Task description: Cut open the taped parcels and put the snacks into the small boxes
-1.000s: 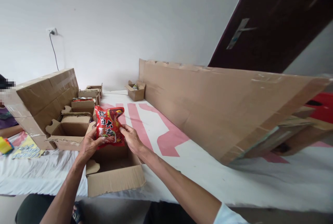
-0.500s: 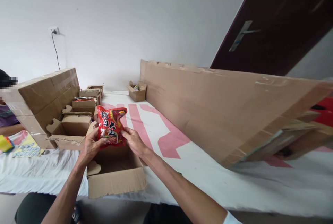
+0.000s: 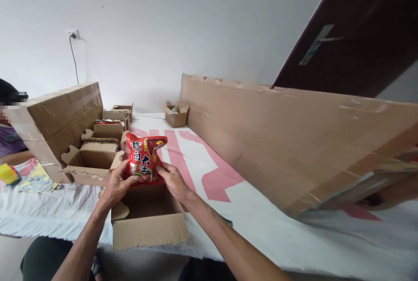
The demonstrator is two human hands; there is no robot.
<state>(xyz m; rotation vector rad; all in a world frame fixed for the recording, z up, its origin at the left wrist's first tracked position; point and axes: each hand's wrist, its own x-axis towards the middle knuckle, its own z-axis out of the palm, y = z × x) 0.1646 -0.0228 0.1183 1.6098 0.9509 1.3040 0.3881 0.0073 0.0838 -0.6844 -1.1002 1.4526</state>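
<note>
Both my hands hold a red snack packet (image 3: 143,158) with black and white characters, upright, just above the far edge of an open small cardboard box (image 3: 148,229). My left hand (image 3: 116,185) grips the packet's lower left corner, fingers curled round it. My right hand (image 3: 173,181) pinches its lower right side. The box below looks empty inside, with its flaps folded out.
A row of open small boxes (image 3: 93,161) runs back on the left beside a large taped carton (image 3: 55,122). A long flat cardboard carton (image 3: 277,137) lies across the right. Another small box (image 3: 176,115) sits far back. A person sits at the left edge (image 3: 8,137).
The packet has stayed in both hands over the box, sinking slightly toward it; the camera view has shifted a little.
</note>
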